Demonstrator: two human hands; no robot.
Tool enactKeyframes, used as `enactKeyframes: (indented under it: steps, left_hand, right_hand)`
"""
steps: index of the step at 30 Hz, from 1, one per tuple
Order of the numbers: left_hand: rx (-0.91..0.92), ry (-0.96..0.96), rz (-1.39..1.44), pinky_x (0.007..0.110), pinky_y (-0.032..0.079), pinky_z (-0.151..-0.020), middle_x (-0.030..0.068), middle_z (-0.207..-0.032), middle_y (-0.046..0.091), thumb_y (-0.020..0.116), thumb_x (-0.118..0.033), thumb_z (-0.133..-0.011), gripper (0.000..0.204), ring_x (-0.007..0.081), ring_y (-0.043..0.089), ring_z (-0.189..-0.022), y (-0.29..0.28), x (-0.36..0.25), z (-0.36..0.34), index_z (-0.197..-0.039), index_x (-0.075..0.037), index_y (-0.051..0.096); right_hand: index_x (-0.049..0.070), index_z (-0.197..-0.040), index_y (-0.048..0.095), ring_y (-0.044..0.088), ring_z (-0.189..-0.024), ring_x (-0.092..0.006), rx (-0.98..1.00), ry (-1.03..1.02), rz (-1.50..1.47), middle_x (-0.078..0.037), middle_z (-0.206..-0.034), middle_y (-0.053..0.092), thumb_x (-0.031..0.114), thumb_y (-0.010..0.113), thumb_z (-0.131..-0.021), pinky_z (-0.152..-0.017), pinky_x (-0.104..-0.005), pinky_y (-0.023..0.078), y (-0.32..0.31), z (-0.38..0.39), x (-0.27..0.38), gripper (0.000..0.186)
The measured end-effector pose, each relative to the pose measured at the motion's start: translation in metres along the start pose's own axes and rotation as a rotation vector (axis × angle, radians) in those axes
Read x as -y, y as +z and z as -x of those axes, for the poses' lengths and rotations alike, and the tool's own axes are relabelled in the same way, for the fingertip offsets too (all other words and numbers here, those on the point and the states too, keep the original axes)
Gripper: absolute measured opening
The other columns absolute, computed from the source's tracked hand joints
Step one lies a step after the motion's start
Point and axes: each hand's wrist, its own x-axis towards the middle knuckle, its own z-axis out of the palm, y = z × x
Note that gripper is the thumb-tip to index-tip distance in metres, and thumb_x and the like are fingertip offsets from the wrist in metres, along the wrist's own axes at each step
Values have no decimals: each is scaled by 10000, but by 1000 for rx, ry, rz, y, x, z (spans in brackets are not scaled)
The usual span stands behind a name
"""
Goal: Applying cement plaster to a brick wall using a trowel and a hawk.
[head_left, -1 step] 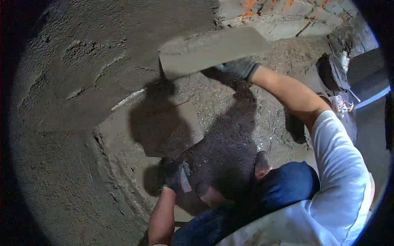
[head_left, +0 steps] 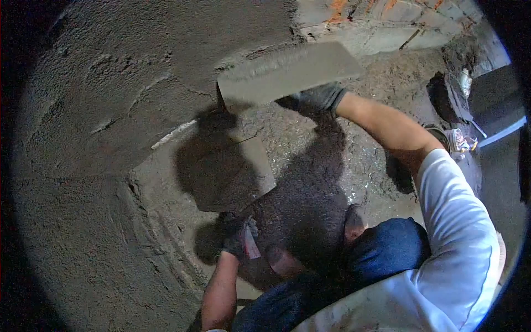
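Note:
In a dark glove, my right hand (head_left: 318, 99) is closed on the underside of a long, flat grey plastering float (head_left: 287, 74). Its face carries wet mortar, and its upper edge lies along the bottom of the freshly coated wall (head_left: 210, 44). Lower down, my gloved left hand (head_left: 232, 238) is closed at the near edge of a broad grey plate (head_left: 257, 163), partly under shadow. A small white and red piece (head_left: 251, 243) shows beside this hand; I cannot make out exactly what the fingers grip.
Rough, damp mortar ground (head_left: 365, 166) lies between my arms, with my dark-trousered knee (head_left: 395, 243) over it. Exposed blocks (head_left: 387, 25) with orange marks stand at the far right. Crumpled packaging (head_left: 459, 141) and dark sheeting (head_left: 498, 99) lie to the right.
The float has shifted slightly down and to the right with my right hand. My left hand has hardly moved.

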Motion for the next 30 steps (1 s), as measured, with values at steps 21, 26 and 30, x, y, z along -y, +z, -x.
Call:
enactKeyframes:
  steps: [21,26,30]
  left_hand:
    - [62,-106,87,314,420,-399,51,-572,527,556,-302,-836,233,187,484,-409,43,-17,-14,-831,-68,556]
    - [28,-127,-104,315,430,-433,22,-593,521,530,-314,-851,225,178,492,-459,63,-21,-60,-843,-90,545]
    - [159,-60,-31,315,442,-433,26,-595,533,535,-314,-843,238,177,526,-469,76,-37,-64,-809,-80,560]
  right_hand:
    - [56,-745,617,600,-717,-334,274,180,165,-165,-752,619,287,483,-747,-641,-450,463,-43,-55,62,267]
    - [57,-702,623,602,-655,-316,337,61,213,-161,-692,611,269,469,-769,-586,-446,457,-65,-38,93,270]
    - [11,-661,579,591,-639,-326,608,111,-37,-174,-664,600,327,532,-725,-588,-431,460,-29,15,104,326]
